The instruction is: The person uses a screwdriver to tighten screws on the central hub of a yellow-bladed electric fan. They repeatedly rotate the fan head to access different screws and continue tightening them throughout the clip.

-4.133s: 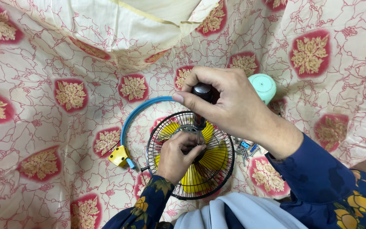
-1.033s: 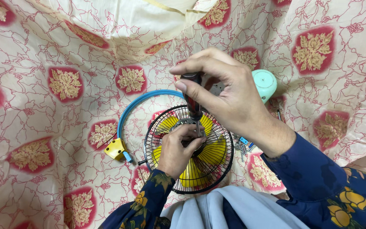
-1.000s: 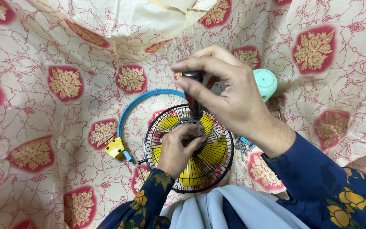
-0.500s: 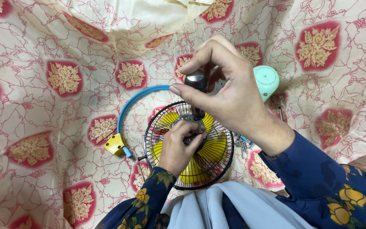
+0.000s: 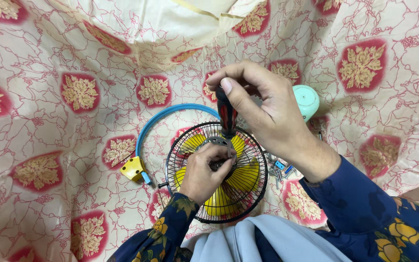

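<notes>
A small fan with a black wire grille [image 5: 248,194] and yellow blades [image 5: 241,175] lies flat on a patterned cloth. My left hand [image 5: 203,173] rests on the grille's centre, fingers pinching the grey hub [image 5: 215,141]. My right hand [image 5: 260,109] is above it, gripping the black and red handle of a screwdriver [image 5: 227,115] held upright with its tip at the hub. The tip itself is hidden by my fingers.
A blue ring [image 5: 170,116] with a yellow clip [image 5: 133,169] lies just left of the fan. A pale green round cap [image 5: 306,100] sits to the right. Small blue and metal parts [image 5: 280,167] lie beside the grille. Cream cloth with red flower patches [image 5: 78,92] covers everything.
My right hand has shifted its fingers on the screwdriver handle, and the handle's red stripes now show. My left hand stays on the hub. The fan has not moved.
</notes>
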